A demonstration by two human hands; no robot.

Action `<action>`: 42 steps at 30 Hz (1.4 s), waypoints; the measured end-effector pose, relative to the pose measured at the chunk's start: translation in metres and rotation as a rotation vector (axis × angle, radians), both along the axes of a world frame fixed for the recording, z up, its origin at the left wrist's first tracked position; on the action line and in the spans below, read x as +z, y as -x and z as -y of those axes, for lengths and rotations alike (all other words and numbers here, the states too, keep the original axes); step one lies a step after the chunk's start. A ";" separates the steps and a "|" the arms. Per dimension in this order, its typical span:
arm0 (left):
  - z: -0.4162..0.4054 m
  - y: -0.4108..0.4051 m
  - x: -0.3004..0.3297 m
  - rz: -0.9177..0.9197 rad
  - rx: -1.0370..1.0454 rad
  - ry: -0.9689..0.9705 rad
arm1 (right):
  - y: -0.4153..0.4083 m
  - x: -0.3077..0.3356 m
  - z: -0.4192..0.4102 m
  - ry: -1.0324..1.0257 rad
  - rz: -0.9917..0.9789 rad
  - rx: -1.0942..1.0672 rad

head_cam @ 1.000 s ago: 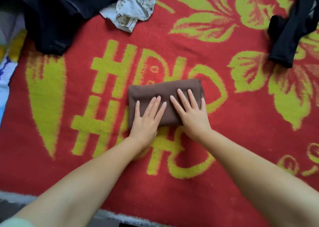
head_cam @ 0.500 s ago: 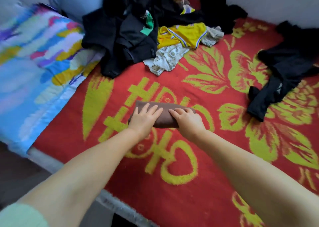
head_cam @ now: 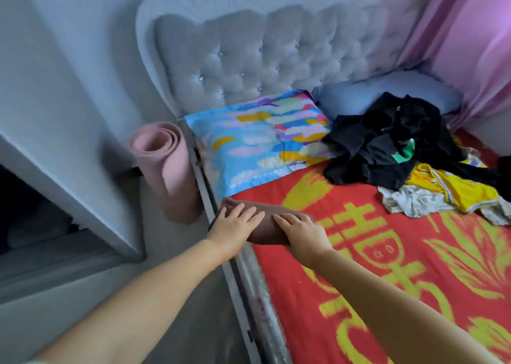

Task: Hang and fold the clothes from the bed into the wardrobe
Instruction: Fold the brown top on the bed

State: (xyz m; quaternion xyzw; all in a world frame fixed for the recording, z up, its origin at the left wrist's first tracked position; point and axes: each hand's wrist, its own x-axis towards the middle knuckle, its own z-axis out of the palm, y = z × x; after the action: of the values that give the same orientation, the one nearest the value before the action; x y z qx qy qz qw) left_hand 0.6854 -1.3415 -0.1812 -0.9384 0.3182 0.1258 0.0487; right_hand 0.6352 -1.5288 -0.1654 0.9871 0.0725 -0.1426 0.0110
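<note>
My left hand [head_cam: 233, 226] lies on top of the folded brown cloth bundle [head_cam: 265, 225], fingers spread over its upper face; can't tell if the thumb hooks underneath. Right hand [head_cam: 300, 229] sits on the bundle's right half, fingers curled over the top w/ the palm at the near edge, gripping it. Bundle looks lifted between both hands, right over the bed's metal side rail [head_cam: 240, 283], left end past the edge above the grey floor [head_cam: 171, 242]. Its long axis runs left-right across my view, approx. square to my forearms. Left hand is the nearer one to the white wardrobe [head_cam: 83, 175], whose dark opening sits at lower left, so I judge the carry goes left & down, left end leading. Beyond: rolled pink foam mat [head_cam: 166, 173] standing beside the rail, multicoloured pillow [head_cam: 262, 139], red-and-yellow patterned blanket [head_cam: 387, 267], and the pile of black, yellow and pale clothes [head_cam: 401, 153] not yet sorted.
</note>
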 end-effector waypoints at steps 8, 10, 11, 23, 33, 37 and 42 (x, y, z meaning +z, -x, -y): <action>-0.262 0.042 0.009 0.010 0.325 0.008 | -0.024 0.009 -0.257 -0.008 -0.014 0.343; -0.343 0.066 0.005 -0.016 0.399 -0.025 | -0.017 0.002 -0.341 -0.034 -0.038 0.436; -0.378 0.078 0.004 -0.025 0.437 -0.028 | -0.012 0.001 -0.378 -0.037 -0.055 0.477; -0.623 0.123 -0.015 -0.065 0.737 -0.033 | -0.016 -0.023 -0.639 -0.060 -0.132 0.735; -0.691 -0.002 -0.125 -0.316 0.733 -0.043 | -0.132 -0.143 -0.709 -0.037 -0.313 0.692; -0.716 -0.061 -0.182 -0.383 0.721 -0.039 | -0.193 -0.189 -0.737 0.017 -0.363 0.707; -0.756 -0.135 -0.253 -0.348 0.712 -0.015 | -0.276 -0.265 -0.787 0.079 -0.372 0.730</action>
State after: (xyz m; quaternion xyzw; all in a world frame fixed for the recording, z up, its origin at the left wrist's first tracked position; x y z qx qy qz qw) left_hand 0.8208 -0.5852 -0.4338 -0.9542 -0.0247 0.2945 -0.0458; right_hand 0.9116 -0.7421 -0.4305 0.8528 0.4132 -0.3078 0.0853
